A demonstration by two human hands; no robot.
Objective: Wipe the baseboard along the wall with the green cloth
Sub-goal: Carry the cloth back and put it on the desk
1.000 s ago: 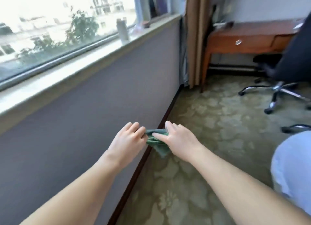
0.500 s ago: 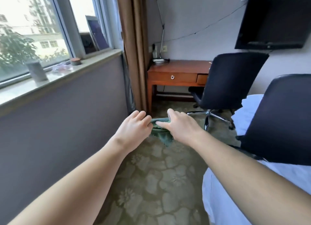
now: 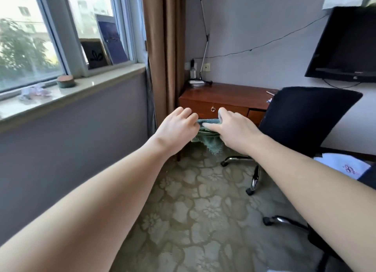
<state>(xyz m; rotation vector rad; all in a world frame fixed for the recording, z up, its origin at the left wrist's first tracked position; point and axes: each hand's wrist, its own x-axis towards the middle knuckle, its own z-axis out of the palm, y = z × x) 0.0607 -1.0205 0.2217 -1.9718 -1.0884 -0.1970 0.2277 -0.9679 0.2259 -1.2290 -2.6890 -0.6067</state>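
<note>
The green cloth point(image 3: 209, 142) is bunched and stretched between my two hands, held up at about desk height in mid-frame. My left hand point(image 3: 177, 127) grips its left end with curled fingers. My right hand point(image 3: 234, 129) pinches its right end, and a loose corner of the cloth hangs below. The grey wall point(image 3: 71, 141) under the window runs along the left. My left forearm covers the foot of that wall, so the baseboard is not visible.
A wooden desk point(image 3: 225, 100) with a lamp stands ahead beside a brown curtain point(image 3: 164, 48). A black office chair point(image 3: 305, 117) sits to the right, with another chair base point(image 3: 284, 223) nearer. The windowsill point(image 3: 67, 92) carries small items. Patterned carpet point(image 3: 193, 210) covers the floor.
The view has swung up from the floor and baseboard toward the desk and window. Both hands have kept hold of the cloth and now sit higher against the desk front.
</note>
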